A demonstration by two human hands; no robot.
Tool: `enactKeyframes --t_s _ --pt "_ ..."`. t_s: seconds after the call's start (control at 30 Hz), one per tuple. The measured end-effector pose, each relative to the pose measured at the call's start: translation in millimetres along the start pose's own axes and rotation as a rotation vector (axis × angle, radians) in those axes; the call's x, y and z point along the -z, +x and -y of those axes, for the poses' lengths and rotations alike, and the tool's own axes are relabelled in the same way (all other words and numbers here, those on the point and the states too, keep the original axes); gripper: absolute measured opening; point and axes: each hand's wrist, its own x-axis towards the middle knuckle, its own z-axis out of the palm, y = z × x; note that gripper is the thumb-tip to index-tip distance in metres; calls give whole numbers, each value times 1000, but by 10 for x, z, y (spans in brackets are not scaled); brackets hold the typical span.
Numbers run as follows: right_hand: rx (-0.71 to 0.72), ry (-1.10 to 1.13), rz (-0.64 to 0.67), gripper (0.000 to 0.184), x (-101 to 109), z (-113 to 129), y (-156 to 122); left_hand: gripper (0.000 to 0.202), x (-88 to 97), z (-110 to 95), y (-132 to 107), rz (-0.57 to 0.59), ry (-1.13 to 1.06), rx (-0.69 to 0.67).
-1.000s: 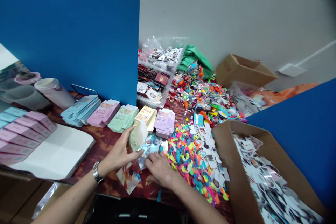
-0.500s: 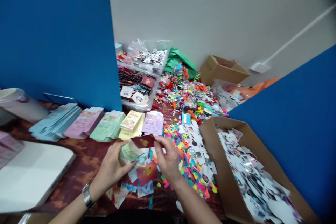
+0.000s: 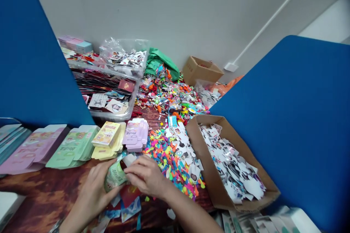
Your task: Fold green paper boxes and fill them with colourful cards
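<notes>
Bright, even light; soft shadow under the right hand (image 3: 146, 176); wide-lens stretch warps the blue panel (image 3: 300, 116) at 3 o'clock, darkening toward 1 o'clock

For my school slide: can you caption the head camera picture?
Left hand and right hand hold a pale green cardboard box.

Mint-green printed card box (image 3: 115, 176), glossy, curved face, small print too blurred to read. Held tilted above table (image 3: 35, 193), near its front edge, right of centre. Left hand (image 3: 93, 198) cups lower side, fingers wrapped beneath; right hand (image 3: 146, 176) lies across right end, fingertips pressing on card. White flap (image 3: 129, 159) just above box, join to it hidden by right hand.
</notes>
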Motion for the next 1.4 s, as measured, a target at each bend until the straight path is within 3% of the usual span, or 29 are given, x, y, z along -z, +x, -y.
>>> enactKeyframes --t_s 0.1,0.17,0.23,0.3,0.43,0.57,0.73,0.8,0.9,1.03,1.1,1.3,1.4 --pt "-228 -16 -141 22 335 -365 -57 62 12 33 -21 8 -16 18" --pt "-459 -217 -320 20 620 -720 -112 65 24 53 -39 8 -20 44" --pt "-553 -316 -398 16 857 -1079 -188 66 19 59 -55 16 -26 53" --pt "-619 -366 -425 8 994 -1365 -278 66 -1 51 -68 34 -36 55" --pt "-712 -404 -355 23 1040 -1625 -445 68 -26 25 -82 74 -51 64" --pt "-757 -440 -245 21 1091 -1613 -521 68 -6 1 -77 75 -45 100" --pt "-733 -501 -187 21 1156 -1429 -443 68 -23 -21 -65 73 -36 85" --pt "-688 -485 -125 25 1087 -1335 -397 68 -42 -33 -62 51 -31 58" --pt "-621 -426 53 15 877 -1217 -379 68 -63 -67 -52 31 -31 14" --pt "-625 -452 197 15 614 -1126 -440 67 -88 -126 -28 25 -22 -33" --pt "-631 -485 205 5 579 -1090 -459 67 -113 -152 -15 27 -17 -50" --pt "-549 -464 127 19 809 -889 -369 63 -241 -251 54 2 -31 -22" --pt "-532 -324 86 25 876 -712 -275 61 -328 -308 113 -9 -70 2"
